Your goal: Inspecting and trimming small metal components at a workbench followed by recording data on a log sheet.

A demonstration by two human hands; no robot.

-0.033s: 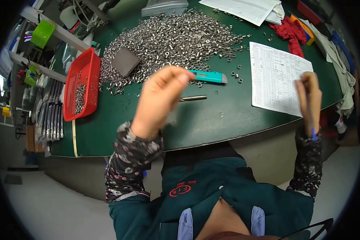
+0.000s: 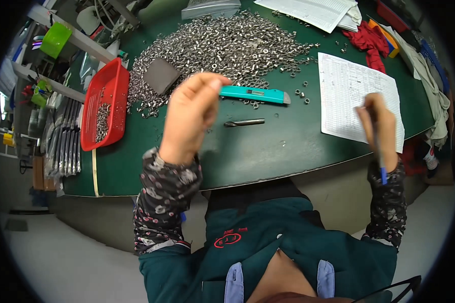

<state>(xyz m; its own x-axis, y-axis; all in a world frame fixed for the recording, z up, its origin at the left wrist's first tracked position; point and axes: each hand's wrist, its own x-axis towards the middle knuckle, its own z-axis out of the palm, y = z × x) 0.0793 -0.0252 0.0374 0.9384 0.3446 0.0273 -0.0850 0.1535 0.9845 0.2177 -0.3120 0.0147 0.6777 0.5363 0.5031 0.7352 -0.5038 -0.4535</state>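
My left hand (image 2: pixel 188 113) is raised over the near side of the table, thumb and forefinger closed together. What they pinch, if anything, is too small to make out. Just beyond its fingertips lies a teal utility knife (image 2: pixel 258 94). A short metal drill bit (image 2: pixel 245 122) rests on the table to the right of that hand. Over the right part of a printed sheet (image 2: pixel 338 96), my right hand (image 2: pixel 381 123) is closed around a pen (image 2: pixel 382 171), whose blue end points back toward my wrist. A great heap of small metal nuts (image 2: pixel 227 48) covers the table beyond.
A red perforated basket (image 2: pixel 121 108) with some small metal parts stands at the left. A grey-brown block (image 2: pixel 162 76) sits on the heap's left edge. A plastic bag (image 2: pixel 210 9), more papers (image 2: pixel 313 12) and a red cloth (image 2: pixel 369 45) lie at the back of the green table (image 2: pixel 273 156).
My left hand has shifted left and slightly nearer to me, uncovering the whole drill bit. My right hand, with the pen, has moved left over the sheet.
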